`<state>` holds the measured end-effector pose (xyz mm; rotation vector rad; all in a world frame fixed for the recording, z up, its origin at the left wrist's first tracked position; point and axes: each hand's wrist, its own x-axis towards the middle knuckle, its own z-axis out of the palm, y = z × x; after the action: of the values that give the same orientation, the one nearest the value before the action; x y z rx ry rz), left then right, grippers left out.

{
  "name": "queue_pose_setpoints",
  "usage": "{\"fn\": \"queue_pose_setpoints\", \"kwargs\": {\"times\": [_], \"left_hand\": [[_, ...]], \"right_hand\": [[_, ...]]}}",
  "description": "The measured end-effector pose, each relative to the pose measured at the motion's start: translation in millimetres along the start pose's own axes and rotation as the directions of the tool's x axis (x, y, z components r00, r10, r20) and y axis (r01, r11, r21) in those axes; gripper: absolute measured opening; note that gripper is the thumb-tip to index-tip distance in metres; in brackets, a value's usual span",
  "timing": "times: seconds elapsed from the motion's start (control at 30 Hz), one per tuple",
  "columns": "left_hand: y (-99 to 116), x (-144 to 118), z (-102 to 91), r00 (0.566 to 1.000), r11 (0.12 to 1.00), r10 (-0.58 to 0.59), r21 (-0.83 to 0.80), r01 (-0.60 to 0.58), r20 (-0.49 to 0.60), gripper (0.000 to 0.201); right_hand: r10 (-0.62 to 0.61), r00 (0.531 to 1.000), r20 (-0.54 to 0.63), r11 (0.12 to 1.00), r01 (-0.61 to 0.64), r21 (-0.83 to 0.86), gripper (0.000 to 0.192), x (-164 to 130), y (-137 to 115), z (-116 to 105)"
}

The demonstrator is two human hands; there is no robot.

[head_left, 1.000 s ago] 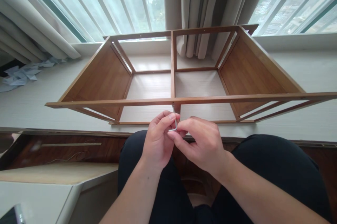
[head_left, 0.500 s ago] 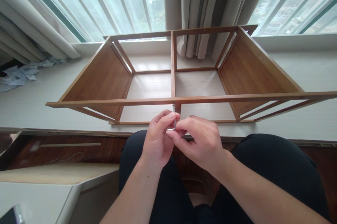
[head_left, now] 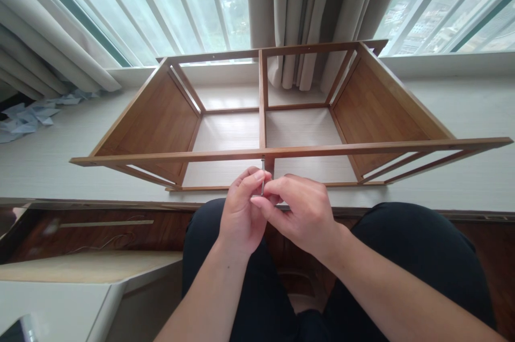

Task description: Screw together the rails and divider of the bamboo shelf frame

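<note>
A: Head view, entry one. What do the hands hold?

B: Left hand and right hand meet just below the near rail of the brown wooden open-frame shelf unit. Both pinch a thin silver metal hex key between fingertips. Left fingers curl around it from the left; right thumb and forefinger close on it from the right.

A: Where does the key sit?

B: Upright, its top end touching the underside of the near rail at the centre joint, where the middle divider meets the rail. Lower end hidden behind the fingers.

A: Shelf position?

B: Lying on its side on the pale white window ledge, open face up, two compartments visible, solid panels at the left and right ends.

A: Surroundings?

B: Beige curtains hang behind the frame; white window bars beyond. Crumpled pale blue paper lies far left on the ledge, well apart from the shelf. The person's knees in black trousers sit below the hands.
</note>
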<state>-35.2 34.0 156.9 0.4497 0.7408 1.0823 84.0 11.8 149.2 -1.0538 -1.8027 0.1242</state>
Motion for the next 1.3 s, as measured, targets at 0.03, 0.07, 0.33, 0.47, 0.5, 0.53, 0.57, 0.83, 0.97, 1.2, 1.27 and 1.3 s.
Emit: {"fn": "queue_pose_setpoints", "kwargs": {"times": [0.03,0.07,0.33,0.47,0.5,0.53,0.57,0.83,0.97,1.2,1.27,1.3], "left_hand": [[0.0,0.0,0.6,1.0,1.0,0.001,-0.001,-0.001,0.0,0.029],[0.1,0.0,1.2,1.0,1.0,0.001,-0.003,-0.001,0.002,0.029],[-0.2,0.2,4.2,0.999,1.0,0.021,-0.002,-0.021,0.028,0.032],[-0.9,-0.4,5.3,0.999,0.999,0.04,0.0,-0.04,0.006,0.034],[-1.1,-0.5,5.5,0.999,0.999,0.044,0.003,-0.044,0.003,0.034],[-1.3,-0.5,5.8,0.999,0.999,0.047,0.006,-0.047,0.003,0.034],[-1.5,-0.4,6.1,0.999,0.999,0.048,0.009,-0.048,0.002,0.033],[-0.7,1.1,9.4,0.999,0.999,0.049,0.013,-0.049,-0.021,0.027],[-0.8,1.8,8.1,0.999,0.999,0.05,0.022,-0.05,0.002,0.027],[-1.3,3.7,6.2,0.999,0.999,0.043,-0.009,-0.043,-0.003,0.03],[-1.1,4.3,6.7,0.999,0.999,0.043,-0.013,-0.043,-0.001,0.032],[-1.0,4.6,6.8,0.999,0.999,0.043,-0.015,-0.043,0.001,0.033]], "right_hand": [[0.003,1.0,-0.001,1.0,-0.003,0.0,0.026,0.3,0.0,-0.1],[0.009,1.0,-0.002,1.0,-0.009,0.002,0.027,0.7,-0.1,-0.4],[0.069,0.998,0.009,0.99,-0.069,0.12,0.028,1.8,0.3,-2.4],[0.058,0.998,0.028,0.993,-0.06,0.105,0.027,0.8,0.7,-2.3],[0.059,0.998,0.028,0.993,-0.061,0.098,0.028,0.7,0.8,-2.3],[0.062,0.998,0.026,0.993,-0.064,0.094,0.029,0.6,0.8,-2.3],[0.069,0.997,0.024,0.993,-0.071,0.096,0.029,0.5,0.8,-2.3],[0.168,0.985,0.033,0.967,-0.171,0.189,0.025,-3.0,1.6,-0.8],[0.165,0.986,0.02,0.969,-0.166,0.183,0.024,-3.7,1.2,-0.4],[0.217,0.976,0.026,0.944,-0.216,0.25,0.019,-4.4,-1.9,-1.5],[0.219,0.975,0.032,0.937,-0.219,0.272,0.019,-4.5,-2.1,-2.2],[0.22,0.975,0.035,0.934,-0.22,0.282,0.019,-4.5,-2.1,-2.6]]}}
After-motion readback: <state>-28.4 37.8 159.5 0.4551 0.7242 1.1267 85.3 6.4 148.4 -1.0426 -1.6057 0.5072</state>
